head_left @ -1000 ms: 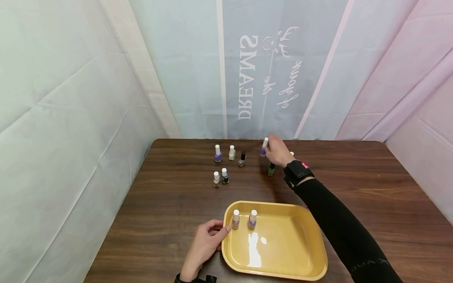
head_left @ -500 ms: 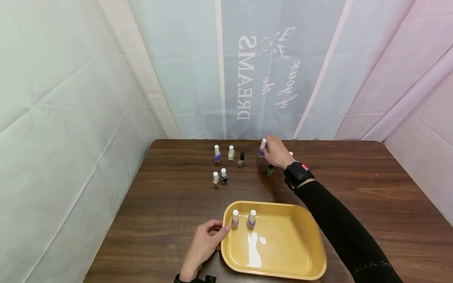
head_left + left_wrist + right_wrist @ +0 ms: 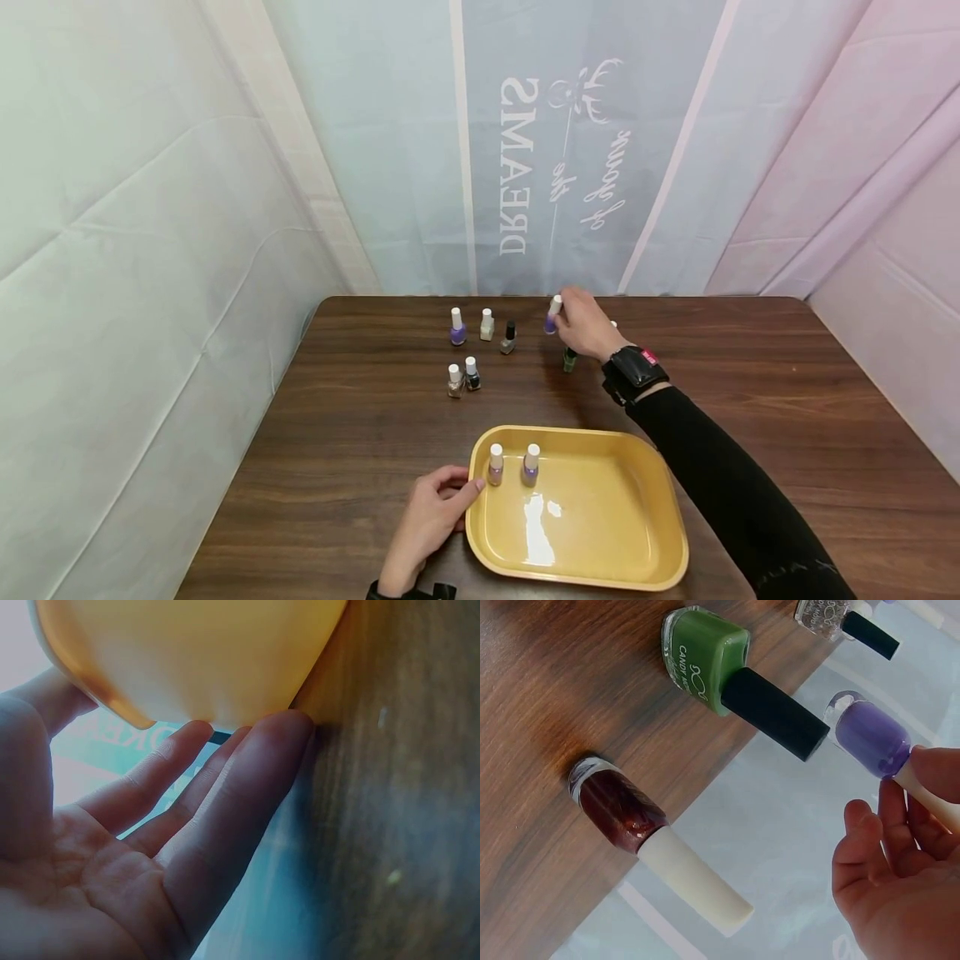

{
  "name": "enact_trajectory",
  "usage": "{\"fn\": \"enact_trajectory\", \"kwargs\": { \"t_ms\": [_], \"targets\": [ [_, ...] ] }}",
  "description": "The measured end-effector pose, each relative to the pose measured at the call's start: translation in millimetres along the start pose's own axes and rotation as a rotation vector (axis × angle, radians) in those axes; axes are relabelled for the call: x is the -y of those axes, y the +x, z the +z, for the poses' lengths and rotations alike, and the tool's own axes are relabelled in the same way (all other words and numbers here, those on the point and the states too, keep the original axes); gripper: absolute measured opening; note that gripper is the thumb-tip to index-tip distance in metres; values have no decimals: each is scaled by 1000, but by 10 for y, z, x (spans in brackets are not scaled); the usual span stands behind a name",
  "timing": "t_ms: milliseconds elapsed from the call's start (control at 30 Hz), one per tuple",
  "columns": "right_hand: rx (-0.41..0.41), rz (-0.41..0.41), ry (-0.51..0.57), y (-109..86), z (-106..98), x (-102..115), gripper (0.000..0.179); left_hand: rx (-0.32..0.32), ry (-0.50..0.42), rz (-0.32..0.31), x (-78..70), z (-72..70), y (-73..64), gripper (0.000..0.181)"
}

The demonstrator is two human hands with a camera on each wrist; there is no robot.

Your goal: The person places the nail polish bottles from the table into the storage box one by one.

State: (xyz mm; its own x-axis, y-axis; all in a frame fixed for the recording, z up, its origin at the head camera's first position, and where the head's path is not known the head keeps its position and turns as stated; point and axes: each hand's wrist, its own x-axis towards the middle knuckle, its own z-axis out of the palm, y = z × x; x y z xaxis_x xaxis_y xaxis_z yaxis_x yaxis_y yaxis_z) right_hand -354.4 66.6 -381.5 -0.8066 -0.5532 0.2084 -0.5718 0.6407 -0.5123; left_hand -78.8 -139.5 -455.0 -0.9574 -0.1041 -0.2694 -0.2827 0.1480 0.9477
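At the far edge of the table, my right hand pinches a bottle of purple nail polish by its white cap, thumb and fingers around it. The bottle is tilted. Close to that hand stand a green nail polish with a black cap and a dark red nail polish with a white cap; the hand partly hides both in the head view. My left hand holds the left side of a yellow tray, thumb at the rim and fingertips against the outer wall.
Two nail polishes with white caps, a pinkish one and a purple one, stand inside the tray. Several more bottles, among them a purple polish and a grey polish, stand left of my right hand. A printed curtain hangs behind the table.
The head view has drifted slightly, shifting everything a little to the left. Both hands keep their grips, and the purple nail polish has barely moved.
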Motion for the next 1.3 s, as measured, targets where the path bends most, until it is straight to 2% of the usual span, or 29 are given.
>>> {"fn": "enact_trajectory", "kwargs": {
  "t_ms": [233, 733, 1067, 1300],
  "targets": [
    [26, -2, -13, -35, -71, 6, 13, -5, -5, 6, 17, 2, 6, 45],
    [6, -67, -8, -173, -144, 141, 8, -12, 9, -3, 35, 10, 20, 42],
    [1, -81, 0, -274, -158, 182, 4, -5, 8, -11, -12, 11, 2, 47],
    [4, -101, 25, -346, -158, 192, 4, -1, -14, 8, -19, 18, -9, 46]
  ]
}}
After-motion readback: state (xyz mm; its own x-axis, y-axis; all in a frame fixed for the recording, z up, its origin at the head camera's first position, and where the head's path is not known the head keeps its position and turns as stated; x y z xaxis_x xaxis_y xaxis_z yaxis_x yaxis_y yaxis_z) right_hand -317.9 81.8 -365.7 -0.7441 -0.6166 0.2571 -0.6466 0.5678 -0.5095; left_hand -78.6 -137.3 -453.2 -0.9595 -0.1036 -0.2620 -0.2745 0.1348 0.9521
